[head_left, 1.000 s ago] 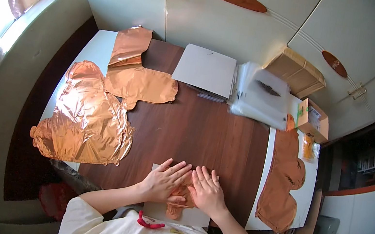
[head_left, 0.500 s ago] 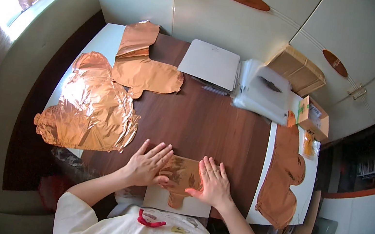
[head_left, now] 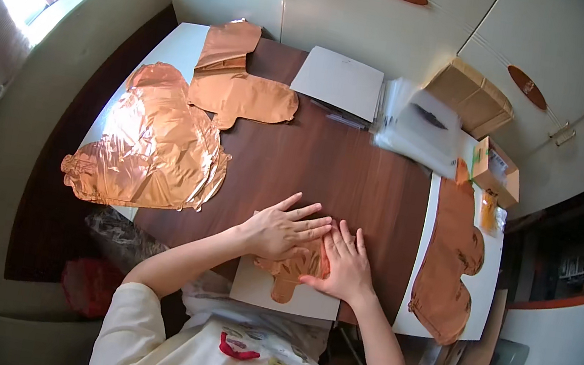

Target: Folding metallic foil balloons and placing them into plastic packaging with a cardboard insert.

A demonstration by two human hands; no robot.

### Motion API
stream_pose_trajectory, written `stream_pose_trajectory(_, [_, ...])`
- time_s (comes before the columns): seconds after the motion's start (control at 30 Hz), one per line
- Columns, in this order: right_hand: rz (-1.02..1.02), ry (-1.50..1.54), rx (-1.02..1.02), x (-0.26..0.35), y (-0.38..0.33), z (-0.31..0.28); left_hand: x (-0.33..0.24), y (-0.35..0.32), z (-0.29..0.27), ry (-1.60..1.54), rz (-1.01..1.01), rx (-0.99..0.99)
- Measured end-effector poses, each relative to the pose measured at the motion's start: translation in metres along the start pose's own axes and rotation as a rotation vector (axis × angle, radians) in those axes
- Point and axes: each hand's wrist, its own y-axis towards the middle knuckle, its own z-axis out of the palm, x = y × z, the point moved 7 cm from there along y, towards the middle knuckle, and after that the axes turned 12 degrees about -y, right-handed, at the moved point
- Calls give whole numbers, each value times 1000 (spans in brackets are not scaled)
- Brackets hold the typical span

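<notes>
In the head view, the left hand and the right hand lie flat, fingers spread, side by side and gripping nothing. Both press down on a small copper foil balloon lying under them on a white card. A large crumpled foil balloon lies well apart, beyond the left hand.
</notes>
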Motion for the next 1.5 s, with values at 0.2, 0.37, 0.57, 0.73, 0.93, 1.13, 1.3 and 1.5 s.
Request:
stream_pose_trajectory(0.2, [-11,132,-176,27,-8,-16,1,0,1,20,5,-17])
stream_pose_trajectory(0.37, [-23,128,-16,49,-7,-16,3,-2,2,-48,28,-21])
stream_pose_trajectory(0.57, [22,191,-84,45,-5,-18,3,-3,2,-48,10,7])
stream_pose_trajectory(0.73, [90,270,-156,36,1,-20,3,-4,2,-46,29,-14])
stream_pose_trajectory(0.93, [-84,236,-311,43,6,-39,4,-2,4,-100,35,-32])
stream_pose_trajectory(1.13, [-291,-159,-368,63,-9,-34,5,-1,5,-57,16,38])
stream_pose_trajectory(1.3, [-209,-24,-333,61,-14,-34,4,-3,6,7,50,-25])
stream_pose_trajectory(1.5, [-171,-44,-320,66,-18,-34,2,-3,5,47,48,-14])
